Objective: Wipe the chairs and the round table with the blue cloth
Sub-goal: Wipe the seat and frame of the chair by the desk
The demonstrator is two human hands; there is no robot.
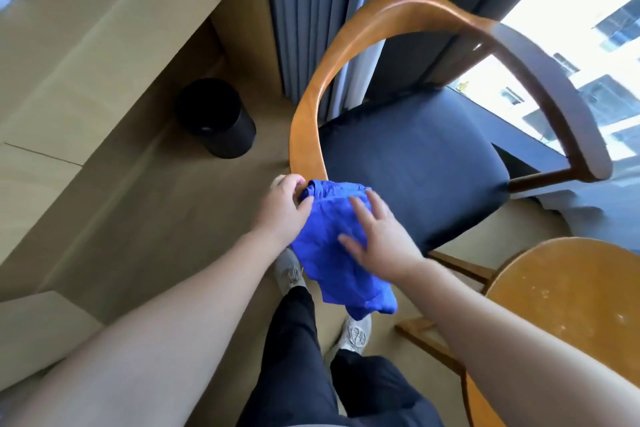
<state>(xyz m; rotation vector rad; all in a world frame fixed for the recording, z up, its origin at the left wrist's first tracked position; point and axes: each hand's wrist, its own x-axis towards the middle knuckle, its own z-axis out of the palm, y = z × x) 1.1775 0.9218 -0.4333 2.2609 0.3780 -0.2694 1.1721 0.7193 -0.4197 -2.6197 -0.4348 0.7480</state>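
The cloth (337, 246) hangs over the near end of the chair (408, 156) armrest. The left grip (285, 206) pinches its top edge just beyond the right grip (379, 237), whose spread fingers press flat on it. The desk (568, 302) stands right of both.

A hotel-like room: long desk (114, 21), floor-length curtains (311, 10), armchair (408, 156), black waste bin (218, 118)

The chair (415, 156) stands ahead, curtains (311, 17) behind it. A bin (218, 118) sits on the floor to its left. The tabletop (571, 305) lies at near right.
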